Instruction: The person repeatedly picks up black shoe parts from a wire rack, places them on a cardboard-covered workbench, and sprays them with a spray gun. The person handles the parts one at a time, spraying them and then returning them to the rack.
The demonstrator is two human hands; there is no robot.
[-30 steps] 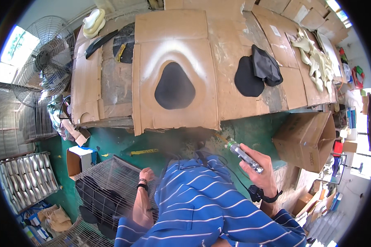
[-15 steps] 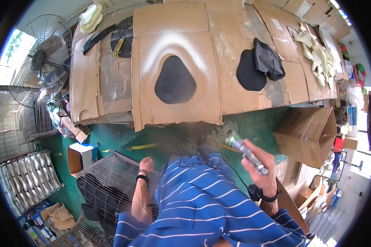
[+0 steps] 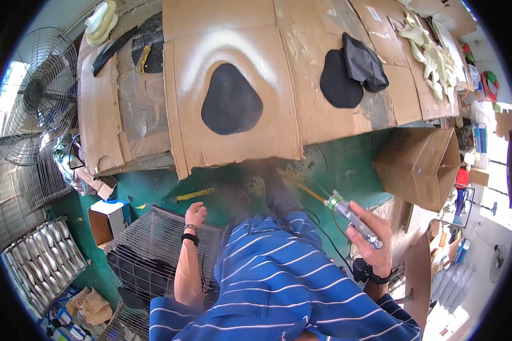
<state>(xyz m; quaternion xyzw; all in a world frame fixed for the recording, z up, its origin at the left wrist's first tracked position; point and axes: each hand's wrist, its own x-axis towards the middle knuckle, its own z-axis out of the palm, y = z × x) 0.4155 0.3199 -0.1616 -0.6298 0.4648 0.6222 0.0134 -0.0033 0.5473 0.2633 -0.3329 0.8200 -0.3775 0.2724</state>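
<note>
My right hand (image 3: 370, 236) is wrapped round a metal spray gun (image 3: 350, 216) with a green ring at its front end. A yellowish hose (image 3: 312, 193) shows beside the gun's front. My left hand (image 3: 195, 216) hangs above the wire cage (image 3: 170, 233), its fingers loosely curled and a little apart, nothing in them. Ahead on the table, a dark rounded-triangular pad (image 3: 232, 102) lies flat on a cardboard sheet (image 3: 239, 150). A white sprayed band arches round the pad's far end. Neither hand touches the pad.
Farther right on the table are a second black pad (image 3: 338, 85), a dark folded sheet (image 3: 367, 65) and several cream-coloured pieces (image 3: 429, 54). An open cardboard box (image 3: 412, 165) stands at right. At left are a large fan (image 3: 37, 91) and a rack of white pieces (image 3: 45, 261).
The table and pad have shifted up and left in view. My right hand, with the spray gun, has moved slightly right and down. My left hand sits slightly higher and its fingers look looser.
</note>
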